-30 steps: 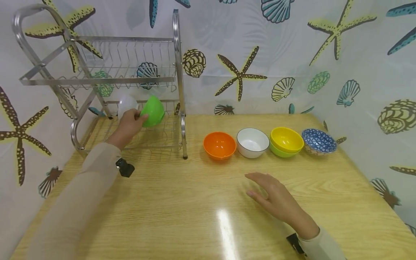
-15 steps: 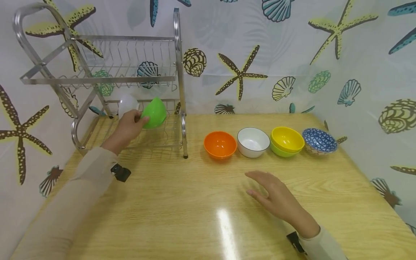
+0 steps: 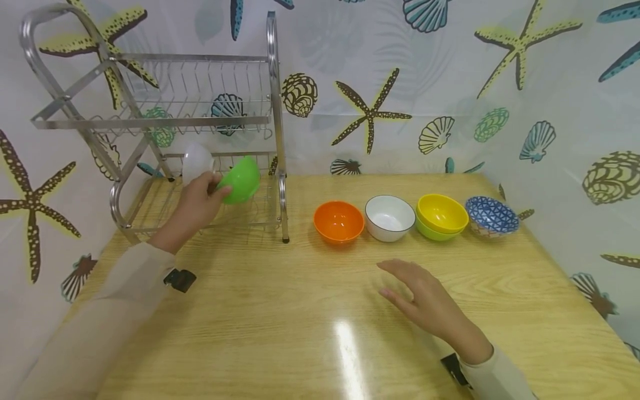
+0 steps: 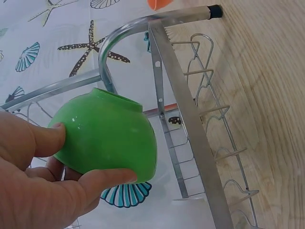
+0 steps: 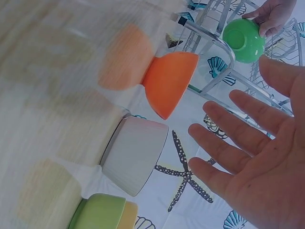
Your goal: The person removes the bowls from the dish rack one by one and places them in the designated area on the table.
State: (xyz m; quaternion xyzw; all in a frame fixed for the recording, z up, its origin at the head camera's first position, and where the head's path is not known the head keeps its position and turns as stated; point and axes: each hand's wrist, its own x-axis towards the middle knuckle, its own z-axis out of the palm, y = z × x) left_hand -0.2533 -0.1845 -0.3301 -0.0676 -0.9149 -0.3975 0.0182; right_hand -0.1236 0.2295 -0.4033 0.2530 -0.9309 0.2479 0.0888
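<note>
My left hand [image 3: 196, 205] pinches the rim of a bright green bowl [image 3: 242, 181] at the lower tier of a metal dish rack [image 3: 195, 121]. The bowl is tipped on its side; the left wrist view shows its outer wall and foot ring [image 4: 117, 99], with thumb and fingers at the edge. Just left of it, a white bowl [image 3: 196, 161] leans in the same tier, partly covered by my hand. My right hand [image 3: 431, 307] hovers over the table front with fingers extended, holding nothing. The right wrist view shows its palm [image 5: 271, 181] facing the bowls.
Along the back of the wooden table [image 3: 300, 311] stand an orange bowl [image 3: 338, 223], a white bowl with a dark rim [image 3: 389, 218], a yellow bowl [image 3: 442, 214] nested in a lime green bowl [image 3: 434, 234], and a blue patterned bowl [image 3: 491, 216]. Printed cloth [image 3: 320, 150] hangs behind.
My left hand has shifted the green bowl slightly right and down, away from the white bowl in the rack, which now shows more. The right hand has hardly moved.
</note>
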